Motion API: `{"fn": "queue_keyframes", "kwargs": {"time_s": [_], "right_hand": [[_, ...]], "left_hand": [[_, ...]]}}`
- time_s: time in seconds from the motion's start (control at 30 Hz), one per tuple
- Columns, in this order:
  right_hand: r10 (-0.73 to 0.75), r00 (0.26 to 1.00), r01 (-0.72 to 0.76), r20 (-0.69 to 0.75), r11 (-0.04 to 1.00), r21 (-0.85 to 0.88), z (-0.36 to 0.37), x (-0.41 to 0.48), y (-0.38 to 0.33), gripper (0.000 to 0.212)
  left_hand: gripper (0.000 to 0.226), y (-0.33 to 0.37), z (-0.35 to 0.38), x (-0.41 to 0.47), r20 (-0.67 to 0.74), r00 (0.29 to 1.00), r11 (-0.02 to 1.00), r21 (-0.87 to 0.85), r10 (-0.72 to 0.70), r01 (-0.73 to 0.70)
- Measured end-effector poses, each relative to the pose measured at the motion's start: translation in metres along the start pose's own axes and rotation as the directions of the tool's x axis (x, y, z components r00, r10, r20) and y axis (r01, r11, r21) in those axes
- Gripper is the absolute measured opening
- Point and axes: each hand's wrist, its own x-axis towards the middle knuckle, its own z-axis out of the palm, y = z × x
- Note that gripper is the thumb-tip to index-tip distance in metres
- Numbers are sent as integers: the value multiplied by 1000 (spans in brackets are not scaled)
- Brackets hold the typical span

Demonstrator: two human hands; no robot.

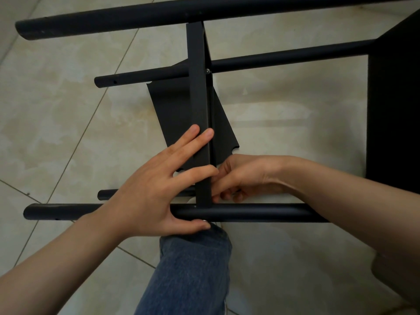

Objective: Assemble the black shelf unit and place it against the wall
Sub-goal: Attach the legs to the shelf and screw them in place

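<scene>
Four black tubes [250,213] flank one edge-on panel [200,98], apparently screwed.

Black shelf unit [200,114] on side; four tubes horizontal, panel edge-on between.

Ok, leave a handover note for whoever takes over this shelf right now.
Left hand: fingers flat on the shelf edge, thumb under the near pole.
Right hand: fingers curled at that joint, contents hidden.
Done: shelf spans near to far pole, one screw visible midway.
To do: secure this joint, fit the loose panel on the floor, stand everything against the wall.
</scene>
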Motion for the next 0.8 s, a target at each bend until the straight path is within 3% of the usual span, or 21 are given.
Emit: {"fn": "queue_keyframes", "kwargs": {"time_s": [0.2,0.4,0.67,0.8], "right_hand": [[8,1000,-8,9,1000,12,-3,-5,-1,22],[1,1000,-1,-14,1000,15,2,1,-1,35],[5,1000,-5,13,1000,28,-4,-7,-2,16],[0,1000,0,-2,1000,28,-1,-2,-1,24]], "left_hand": [[74,0,0,1,-4,1000,1000,-3,2,-2],[75,0,0,0,-1,1000,1000,2,5,-5],[74,0,-1,0,-6,1000,1000,-3,2,-2],[74,0,0,1,-8,1000,1000,2,3,-3]]}}
